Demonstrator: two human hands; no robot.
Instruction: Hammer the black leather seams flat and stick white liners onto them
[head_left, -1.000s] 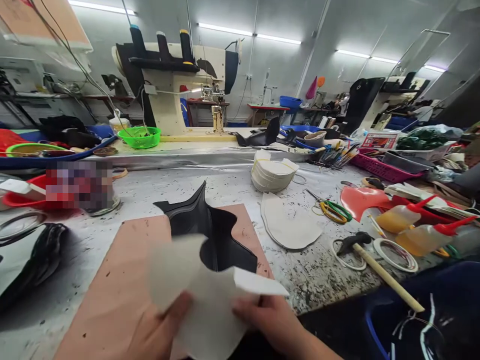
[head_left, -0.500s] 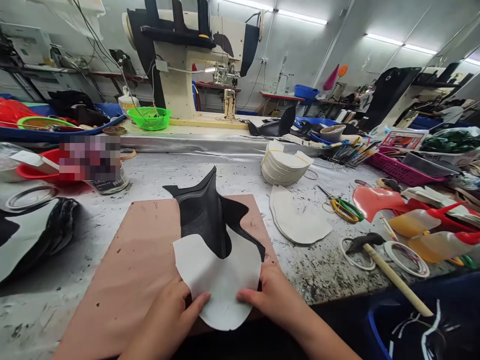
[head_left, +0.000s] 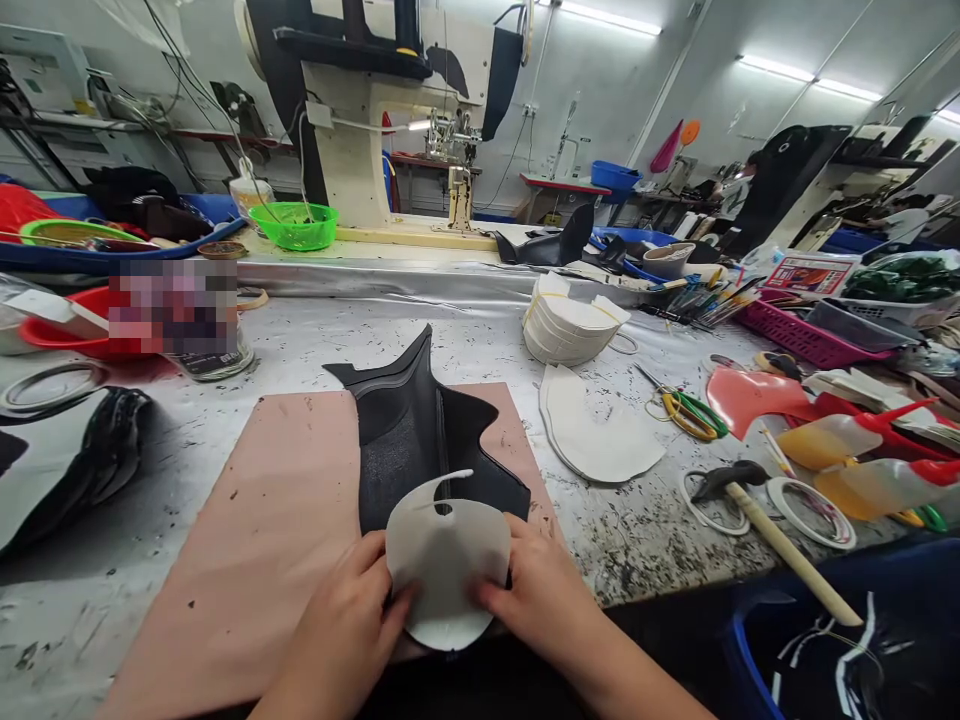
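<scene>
A white curved stiffener piece [head_left: 450, 570] is bent between my two hands near the front edge of the table, its ends curled up and inward. My left hand [head_left: 349, 600] grips its left side, thumb on the near face. On the right side my right hand [head_left: 536, 590] pinches it the same way; the fingers behind are hidden. Just beyond lies a black leather shoe upper [head_left: 409, 430], spread on a pinkish-brown board [head_left: 292, 510]. The white piece overlaps the upper's near part; whether they touch I cannot tell.
To the right lie loose white pieces [head_left: 592, 430], a banded white stack [head_left: 566, 325], scissors [head_left: 690, 415], a hammer [head_left: 791, 550] and glue bottles [head_left: 885, 490]. Stacked black pieces [head_left: 82, 460] sit at left. A sewing machine [head_left: 352, 130] stands behind; a blue bin [head_left: 742, 650] is at lower right.
The white piece, spread fairly flat before with its two wings over the upper, is now bent, its wings curled together. My hands have stayed on its sides, and more of the upper shows.
</scene>
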